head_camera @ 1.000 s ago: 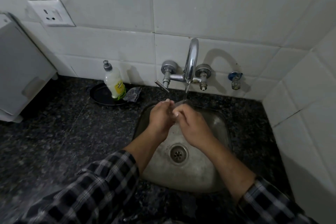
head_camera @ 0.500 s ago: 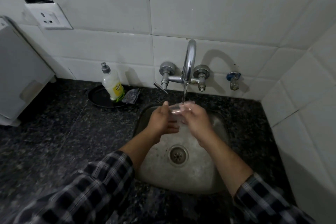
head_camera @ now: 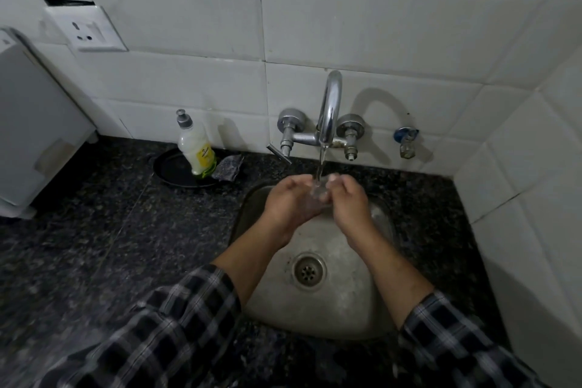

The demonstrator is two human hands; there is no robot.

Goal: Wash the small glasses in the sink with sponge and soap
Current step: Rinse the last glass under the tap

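A small clear glass (head_camera: 320,190) sits between both hands under the running stream from the chrome tap (head_camera: 329,107), above the steel sink (head_camera: 343,299). My left hand (head_camera: 291,200) cups the glass from the left with curled fingers. From the right, my right hand (head_camera: 348,200) grips it, fingers curled over its rim. A soap bottle (head_camera: 196,148) with a yellow label stands on a black plate (head_camera: 171,168) at the back left, and a dark sponge (head_camera: 228,167) lies beside it.
Dark speckled granite counter (head_camera: 110,230) surrounds the sink. A white appliance (head_camera: 34,123) stands at the far left. A second small valve (head_camera: 406,142) sticks out of the tiled wall right of the tap. A wall socket (head_camera: 85,30) is up left.
Both hands have shifted a little under the tap, and the glass now sits straight in the stream. My right hand has turned so its fingers lie over the glass.
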